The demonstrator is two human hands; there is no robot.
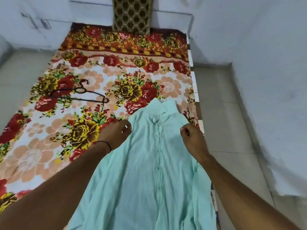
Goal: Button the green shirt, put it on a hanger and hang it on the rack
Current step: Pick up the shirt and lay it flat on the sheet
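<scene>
A pale green shirt (141, 163) lies front up on the bed, collar pointing away from me, its placket closed down the middle. My left hand (116, 131) grips the shirt's left shoulder with curled fingers. My right hand (192, 138) grips the right shoulder the same way. A dark wire hanger (79, 94) lies flat on the bedspread to the upper left of the shirt, well apart from both hands. No rack is in view.
The bed carries a floral bedspread (83, 130) in red, yellow and peach. A brown patterned pillow (132, 14) leans at the head against the pale wall. Tiled floor (224, 113) runs along the bed's right edge.
</scene>
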